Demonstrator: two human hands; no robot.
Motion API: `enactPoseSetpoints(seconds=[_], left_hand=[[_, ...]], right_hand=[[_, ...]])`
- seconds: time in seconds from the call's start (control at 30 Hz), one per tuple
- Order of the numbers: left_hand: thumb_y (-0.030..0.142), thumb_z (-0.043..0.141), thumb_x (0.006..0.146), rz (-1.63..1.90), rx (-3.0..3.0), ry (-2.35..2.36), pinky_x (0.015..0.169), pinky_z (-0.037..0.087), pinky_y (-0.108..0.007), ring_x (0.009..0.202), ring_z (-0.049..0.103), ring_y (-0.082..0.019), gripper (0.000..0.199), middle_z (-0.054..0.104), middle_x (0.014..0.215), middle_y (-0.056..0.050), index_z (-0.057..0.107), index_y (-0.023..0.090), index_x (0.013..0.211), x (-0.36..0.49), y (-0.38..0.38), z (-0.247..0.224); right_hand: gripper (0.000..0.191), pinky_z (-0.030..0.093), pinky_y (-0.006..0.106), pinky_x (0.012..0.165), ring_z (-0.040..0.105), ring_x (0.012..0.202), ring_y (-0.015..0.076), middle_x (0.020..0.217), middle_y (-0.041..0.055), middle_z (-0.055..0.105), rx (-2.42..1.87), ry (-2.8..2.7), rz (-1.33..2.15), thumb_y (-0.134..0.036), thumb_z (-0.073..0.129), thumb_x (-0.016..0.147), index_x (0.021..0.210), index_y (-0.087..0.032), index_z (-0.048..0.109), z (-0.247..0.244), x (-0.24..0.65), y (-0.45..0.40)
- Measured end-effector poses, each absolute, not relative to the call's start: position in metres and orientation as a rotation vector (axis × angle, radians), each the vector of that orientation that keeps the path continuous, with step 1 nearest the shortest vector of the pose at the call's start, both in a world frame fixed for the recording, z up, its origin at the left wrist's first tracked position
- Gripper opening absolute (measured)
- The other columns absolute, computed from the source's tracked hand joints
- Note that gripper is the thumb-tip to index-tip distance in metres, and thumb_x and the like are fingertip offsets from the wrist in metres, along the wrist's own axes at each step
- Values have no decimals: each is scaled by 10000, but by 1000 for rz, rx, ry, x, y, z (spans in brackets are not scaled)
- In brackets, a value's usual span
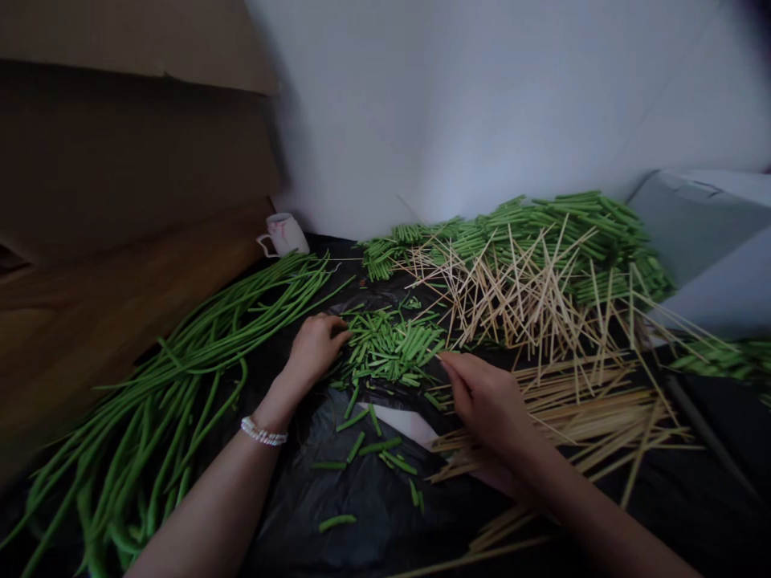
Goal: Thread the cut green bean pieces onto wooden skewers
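While long green beans (181, 361) sprawl at left, two hands work around a pile of cut pieces (391, 345)

Where the scene begins at left, the long green beans stretch in a loose, tangled bundle from the near edge toward a white mug (287, 234) with reddish marks, which stands beyond their far ends. Next comes the left hand (319, 345), a beaded bracelet (263, 432) around its wrist. Its fingers curl together at the left edge of the pile of cut pieces; whether they grip a piece, I cannot tell.

The pile lies on black plastic (289, 514), between the hands, with loose pieces (379, 445) scattered on its near side. At the pile's right edge, the right hand (479, 393) has thumb and forefinger pinched on what looks like a thin stick (438, 352), only its pale tip showing.

Behind and to the right, a large heap of cut beans (542, 233) sits against the pale wall (482, 104), many pieces side by side in rows. Crisscrossed thin sticks (524, 297) jut from its near side. Nearer, loose sticks (578, 401) lie roughly parallel, partly behind the right forearm. More cut green pieces (723, 357) lie at far right.
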State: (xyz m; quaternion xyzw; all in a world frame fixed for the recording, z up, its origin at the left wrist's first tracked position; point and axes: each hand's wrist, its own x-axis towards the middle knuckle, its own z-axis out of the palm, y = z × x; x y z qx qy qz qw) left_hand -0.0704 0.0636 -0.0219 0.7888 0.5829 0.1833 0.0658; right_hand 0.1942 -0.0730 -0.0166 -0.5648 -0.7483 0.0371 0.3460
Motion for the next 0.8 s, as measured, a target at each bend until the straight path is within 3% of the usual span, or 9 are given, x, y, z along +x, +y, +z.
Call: enactPoseSetpoints(seconds=[0.33, 0.57, 0.8], left_hand=[[479, 615, 740, 212, 2253, 1909, 660, 410, -303, 851, 622, -248, 299, 684, 934, -79, 702, 213, 848, -83, 62, -6], [360, 629, 723, 415, 2211, 1692, 643, 409, -289, 750, 633, -217, 160, 693, 764, -42, 656, 209, 771, -80, 64, -12], [331, 634, 742, 765, 2145, 1687, 691, 434, -302, 740, 632, -213, 162, 728, 817, -57, 700, 200, 810, -77, 64, -7]], right_hand=[[273, 497, 301, 880, 668, 943, 184, 1018, 75, 718, -1478, -1963, 98, -130, 430, 918, 1057, -174, 661, -21, 194, -72], [277, 495, 311, 880, 664, 951, 189, 1010, 79, 718, -1500, -1968, 101, -145, 424, 922, 1070, -175, 656, -20, 193, -73], [281, 494, 290, 850, 660, 934, 178, 1004, 78, 714, -1489, -1968, 93, -136, 421, 917, 1063, -185, 656, -19, 195, -73]])
